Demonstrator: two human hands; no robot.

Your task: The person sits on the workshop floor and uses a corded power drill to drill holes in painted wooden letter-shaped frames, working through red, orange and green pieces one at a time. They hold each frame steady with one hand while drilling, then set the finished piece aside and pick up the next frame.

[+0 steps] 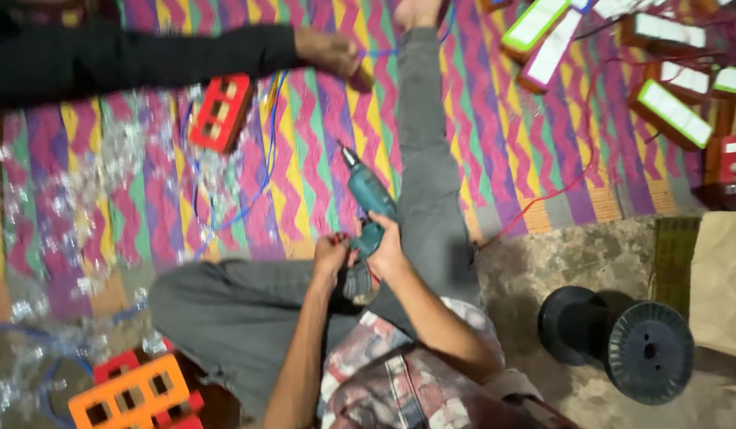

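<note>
A teal cordless drill (370, 208) rests over my lap with its bit pointing away from me toward the striped mat (495, 151). My right hand (389, 248) is wrapped around the drill's grip. Right beside it, my left hand (330, 257) pinches a small red piece at the base of the drill; what that piece is I cannot make out. My grey-trousered leg (424, 151) stretches forward across the mat.
Another person's black-sleeved arm reaches in at the top, its hand (330, 51) on a blue wire (265, 151). A red casing (221, 112) and clear plastic bits (82, 199) lie left, orange casings (133, 393) bottom left, a black spool (622, 338) right, white-faced lamp units (670, 111) top right.
</note>
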